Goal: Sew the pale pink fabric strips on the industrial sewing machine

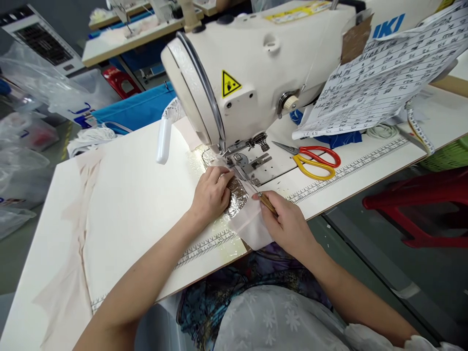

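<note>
A white sewing machine [248, 73] stands in front of me, its needle area low at its left end. My left hand [214, 192] is closed beside the presser foot, its curled fingers on the edge of the pale fabric [252, 226]. The fabric runs from the needle area down over the table's front edge. In my right hand [287, 219] is an awl [268, 202] with a wooden handle. Its thin metal shaft points up-left toward the presser foot, and the right fingers also touch the fabric.
Red-and-yellow scissors [316, 161] lie right of the needle area. Handwritten sheets [387, 73] lean against the machine. Sheer pale cloth [82, 234] lies along the table's left side. Printed ruler strips [347, 170] follow the front edge. A red stool [420, 204] stands at right.
</note>
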{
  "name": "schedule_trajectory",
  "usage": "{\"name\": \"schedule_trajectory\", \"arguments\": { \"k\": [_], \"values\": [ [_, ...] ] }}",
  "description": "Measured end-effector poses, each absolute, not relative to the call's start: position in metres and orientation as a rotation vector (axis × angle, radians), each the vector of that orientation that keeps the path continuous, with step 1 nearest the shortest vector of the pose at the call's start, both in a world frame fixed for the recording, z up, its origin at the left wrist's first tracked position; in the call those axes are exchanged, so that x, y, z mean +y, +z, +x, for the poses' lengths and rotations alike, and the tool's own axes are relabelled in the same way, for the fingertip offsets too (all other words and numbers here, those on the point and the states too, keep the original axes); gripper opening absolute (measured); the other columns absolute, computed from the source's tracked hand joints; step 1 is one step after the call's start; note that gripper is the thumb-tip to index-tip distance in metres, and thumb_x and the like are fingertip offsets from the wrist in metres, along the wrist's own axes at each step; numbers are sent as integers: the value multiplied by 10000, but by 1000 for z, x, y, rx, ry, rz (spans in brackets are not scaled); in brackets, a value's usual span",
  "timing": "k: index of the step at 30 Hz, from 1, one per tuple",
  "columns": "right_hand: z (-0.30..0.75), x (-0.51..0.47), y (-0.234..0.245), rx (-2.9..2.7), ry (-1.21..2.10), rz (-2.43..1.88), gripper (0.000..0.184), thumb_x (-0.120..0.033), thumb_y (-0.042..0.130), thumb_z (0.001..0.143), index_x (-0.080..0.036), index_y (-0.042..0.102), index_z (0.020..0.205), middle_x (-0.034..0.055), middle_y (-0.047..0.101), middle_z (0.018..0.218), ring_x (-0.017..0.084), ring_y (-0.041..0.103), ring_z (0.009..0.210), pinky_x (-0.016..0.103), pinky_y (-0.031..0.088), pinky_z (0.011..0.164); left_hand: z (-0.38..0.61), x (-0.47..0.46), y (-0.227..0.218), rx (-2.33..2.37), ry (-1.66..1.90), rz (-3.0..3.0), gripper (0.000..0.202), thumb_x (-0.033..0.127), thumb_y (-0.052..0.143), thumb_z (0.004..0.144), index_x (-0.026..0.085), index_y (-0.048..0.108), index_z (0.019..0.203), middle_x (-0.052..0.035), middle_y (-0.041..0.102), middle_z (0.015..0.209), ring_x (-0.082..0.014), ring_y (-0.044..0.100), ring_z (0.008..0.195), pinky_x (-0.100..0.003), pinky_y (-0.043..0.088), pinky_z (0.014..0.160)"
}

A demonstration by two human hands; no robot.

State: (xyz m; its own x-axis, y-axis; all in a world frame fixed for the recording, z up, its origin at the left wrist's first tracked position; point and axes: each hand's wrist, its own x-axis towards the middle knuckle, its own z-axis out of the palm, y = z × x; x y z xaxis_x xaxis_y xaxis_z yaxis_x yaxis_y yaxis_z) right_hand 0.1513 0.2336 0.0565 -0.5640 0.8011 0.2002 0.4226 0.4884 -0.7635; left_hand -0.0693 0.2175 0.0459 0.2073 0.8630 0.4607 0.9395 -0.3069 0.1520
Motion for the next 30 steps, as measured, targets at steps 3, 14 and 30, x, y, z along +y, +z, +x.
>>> {"name": "schedule_trajectory", "arguments": {
  "k": [3,14,30],
  "values": [
    [146,238,55,-2209,885,-983,218,-217,392,954,-192,582,1059,101,715,971,222,672,802,299,498,656,-69,218,46,-1663,-746,-2357,331,45,409,864,134,610,1112,-146,617,1084,-260,564,982,-444,538,828],
    [140,239,50,-2230,765,-867,199,-207,395,981,-186,579,1056,112,723,984,242,691,887,326,528,734,-69,221,44,-1835,-510,-2270,346,110,461,855,122,634,1153,-162,596,1156,-297,558,1017,-449,529,799],
    [145,191,91,-2243,853,-315,283,-16,400,879,-192,534,1055,67,646,877,189,608,801,288,520,681,-61,243,53,-2056,-471,-2123,293,221,402,995,146,652,861,-134,636,920,-248,557,813,-364,481,642]
  ]
}}
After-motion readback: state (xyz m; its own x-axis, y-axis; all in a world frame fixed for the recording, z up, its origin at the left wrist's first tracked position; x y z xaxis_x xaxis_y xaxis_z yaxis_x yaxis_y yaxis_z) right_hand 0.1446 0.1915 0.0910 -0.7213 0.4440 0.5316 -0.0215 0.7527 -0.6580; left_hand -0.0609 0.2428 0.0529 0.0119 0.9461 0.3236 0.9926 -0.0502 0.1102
